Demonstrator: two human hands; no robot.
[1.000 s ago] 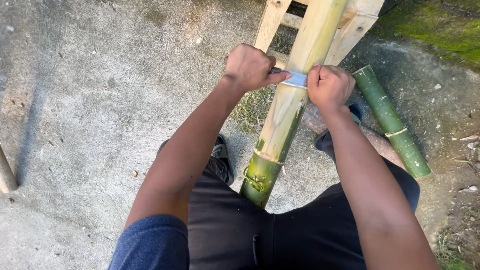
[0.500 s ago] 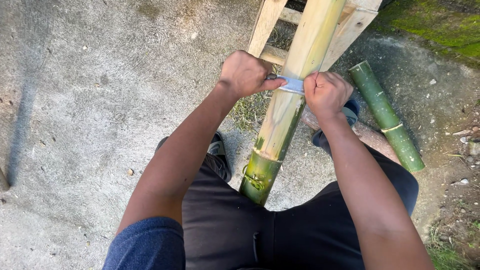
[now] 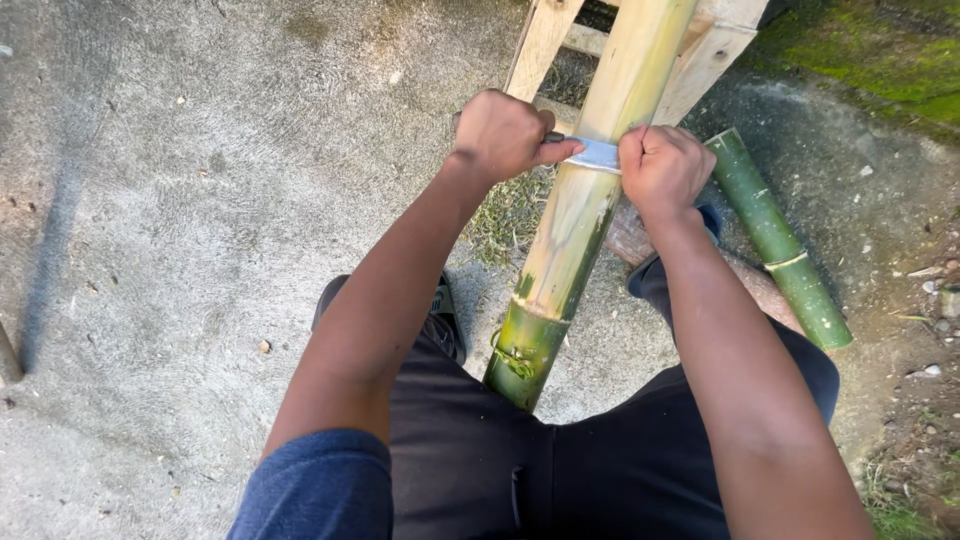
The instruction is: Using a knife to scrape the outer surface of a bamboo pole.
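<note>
A long bamboo pole [image 3: 580, 215] runs from between my knees up onto a wooden frame [image 3: 540, 40]. Most of its skin is scraped pale yellow; the near end stays green. Across the pole lies a flat metal blade [image 3: 595, 153]. My left hand [image 3: 505, 132] grips one end of the blade, thumb on the metal. My right hand [image 3: 660, 168] is clenched on the other end. Both hands sit on either side of the pole.
A second, green bamboo piece [image 3: 780, 240] lies on the ground to the right of my leg. Grey concrete [image 3: 200, 200] spreads to the left. Pale shavings [image 3: 510, 215] lie beside the pole. Mossy ground [image 3: 880, 60] rises at the upper right.
Both hands and the blade have slid slightly down the pole toward me; the view has shifted a little too.
</note>
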